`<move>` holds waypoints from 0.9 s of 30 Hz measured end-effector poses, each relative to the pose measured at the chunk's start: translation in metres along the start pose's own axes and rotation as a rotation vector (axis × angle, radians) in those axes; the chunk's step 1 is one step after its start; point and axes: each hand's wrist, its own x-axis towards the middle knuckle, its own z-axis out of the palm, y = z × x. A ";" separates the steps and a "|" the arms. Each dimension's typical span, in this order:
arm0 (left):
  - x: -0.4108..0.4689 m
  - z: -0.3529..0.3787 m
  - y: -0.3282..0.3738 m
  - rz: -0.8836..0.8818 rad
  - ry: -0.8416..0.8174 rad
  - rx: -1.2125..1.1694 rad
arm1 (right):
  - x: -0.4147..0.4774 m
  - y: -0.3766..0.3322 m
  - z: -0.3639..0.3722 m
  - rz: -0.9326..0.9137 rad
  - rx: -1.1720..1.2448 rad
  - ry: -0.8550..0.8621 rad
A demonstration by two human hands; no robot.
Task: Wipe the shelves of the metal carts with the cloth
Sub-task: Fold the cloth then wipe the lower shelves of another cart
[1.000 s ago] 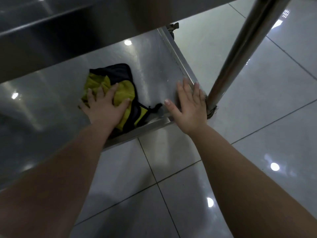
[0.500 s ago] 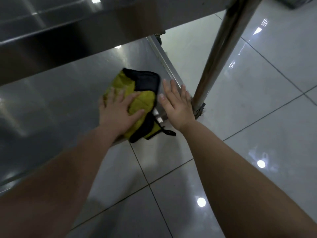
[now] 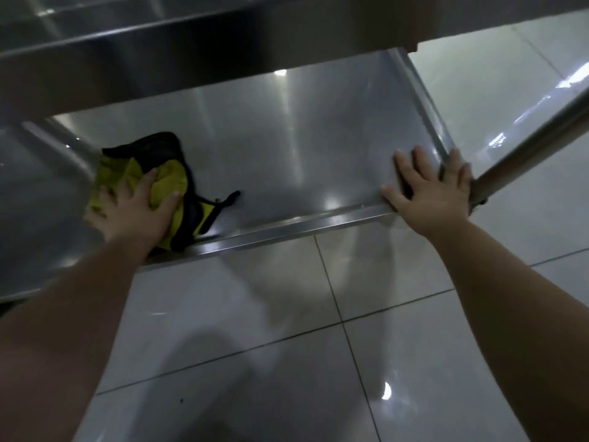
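A yellow and black cloth lies bunched on the bottom shelf of the metal cart, near the shelf's front rim. My left hand presses flat on the cloth with spread fingers. My right hand rests flat on the shelf's front right corner, fingers straight, right beside the cart's upright post. A black strap of the cloth trails out to the right on the shelf.
An upper shelf of the cart overhangs the far part of the bottom shelf. A second slanted post stands just left of the cloth. Glossy white floor tiles lie in front of and to the right of the cart.
My left hand has slid the cloth leftward along the shelf, away from my right hand. My right hand has stayed at the front right corner by the post.
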 end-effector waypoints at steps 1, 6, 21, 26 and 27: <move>-0.004 0.002 0.010 0.011 -0.007 -0.014 | -0.003 -0.007 -0.002 0.008 -0.021 0.029; -0.048 0.015 0.085 0.383 -0.020 0.019 | -0.029 -0.133 -0.009 -0.318 0.186 0.211; 0.003 -0.007 -0.059 0.489 0.018 0.026 | -0.047 -0.226 0.005 -0.372 0.095 -0.126; 0.020 -0.021 -0.165 0.347 0.011 0.025 | -0.051 -0.233 0.005 -0.338 -0.021 -0.117; 0.019 -0.023 -0.175 0.332 0.013 0.018 | -0.053 -0.238 0.004 -0.304 -0.028 -0.114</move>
